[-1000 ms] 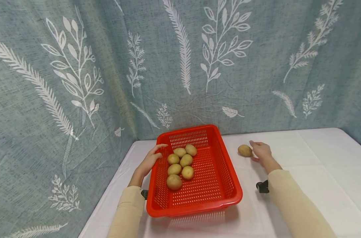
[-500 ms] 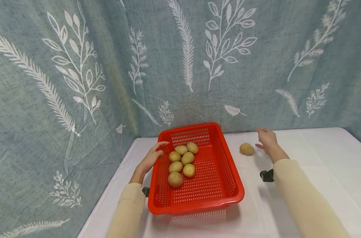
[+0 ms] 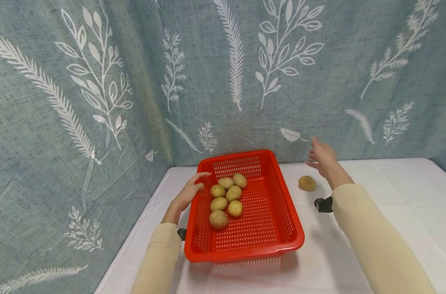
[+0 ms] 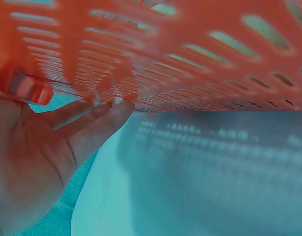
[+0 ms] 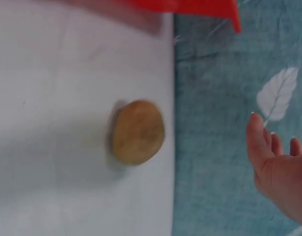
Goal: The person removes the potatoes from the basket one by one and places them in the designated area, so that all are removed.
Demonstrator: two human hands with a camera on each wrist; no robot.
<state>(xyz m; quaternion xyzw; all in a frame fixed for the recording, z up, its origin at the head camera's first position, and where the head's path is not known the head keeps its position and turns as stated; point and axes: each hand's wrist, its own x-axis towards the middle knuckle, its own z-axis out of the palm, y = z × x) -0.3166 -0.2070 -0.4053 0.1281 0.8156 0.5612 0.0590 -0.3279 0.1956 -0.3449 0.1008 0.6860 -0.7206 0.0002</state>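
Note:
A red plastic basket with slotted walls stands on the white table, holding several potatoes along its left side. My left hand holds its left rim near the far corner. In the left wrist view, the fingers of that hand lie against the outside of the basket wall. One more potato lies on the table to the right of the basket. Above and beyond it my right hand is raised, fingers loosely extended and holding nothing. The right wrist view shows a gap between that hand and the potato.
A white cloth covers the table. Behind it and along the left side hangs a grey-green curtain with white leaf patterns. The table's far edge runs close to the curtain.
My right hand has left the single potato and risen up and away from it. The potato stays on the table. My left hand keeps its place on the basket; the head view shifts slightly.

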